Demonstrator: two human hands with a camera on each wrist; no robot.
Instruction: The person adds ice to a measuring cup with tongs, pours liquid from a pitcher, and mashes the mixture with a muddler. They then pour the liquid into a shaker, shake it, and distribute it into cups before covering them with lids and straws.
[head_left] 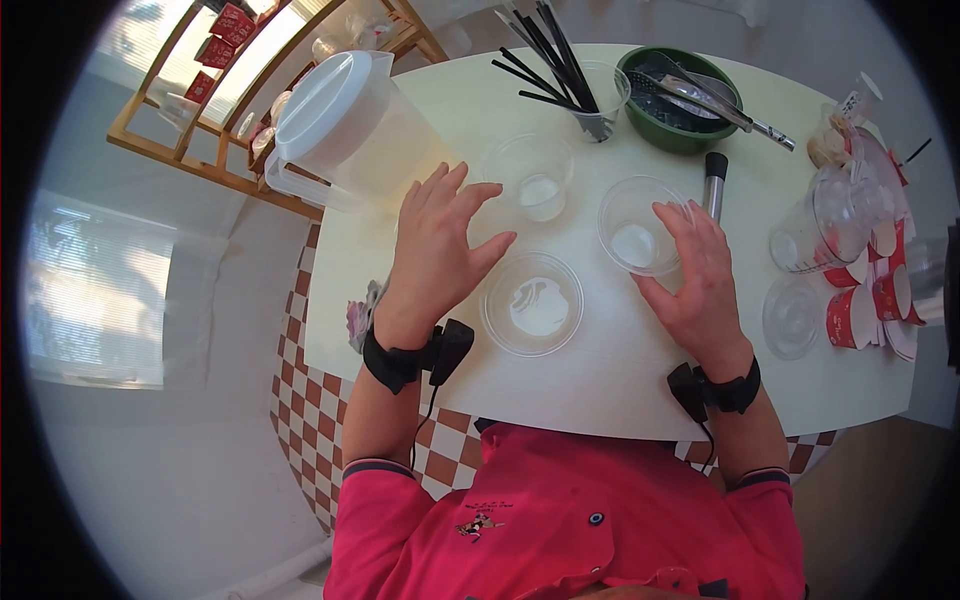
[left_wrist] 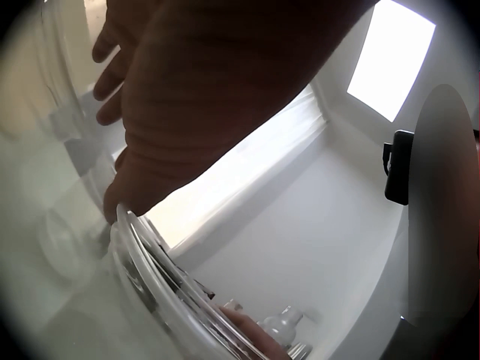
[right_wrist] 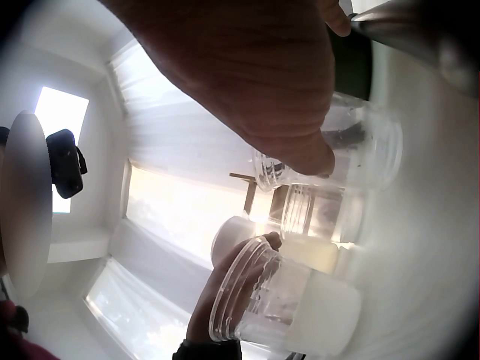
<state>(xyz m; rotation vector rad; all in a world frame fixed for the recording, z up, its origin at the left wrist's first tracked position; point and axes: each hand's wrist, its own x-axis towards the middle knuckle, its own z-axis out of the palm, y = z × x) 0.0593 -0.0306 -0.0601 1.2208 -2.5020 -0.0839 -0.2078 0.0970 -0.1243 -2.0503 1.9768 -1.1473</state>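
Three clear plastic cups stand on the table, grouped between the hands. My left hand (head_left: 440, 245) is spread with nothing in it, between the pitcher (head_left: 370, 140) and the cups. The near cup (head_left: 532, 335) is just right of its thumb; pale, cloudy contents fill its lower part in the right wrist view. Behind it stands the back cup (head_left: 510, 150). My right hand (head_left: 695, 275) holds the right cup (head_left: 625, 205) by its side, thumb on the near side and fingers at the right. In the left wrist view, a cup rim (left_wrist: 169, 300) crosses below the left hand (left_wrist: 172, 127).
At the back, a cup of black straws (head_left: 600, 110) stands beside a green bowl (head_left: 680, 140) with tongs (head_left: 735, 115). A dark-topped metal cylinder (head_left: 714, 180) lies near the right hand. Measuring cups (head_left: 815, 230), a clear lid (head_left: 792, 320) and red paper cups (head_left: 850, 315) crowd the right edge.
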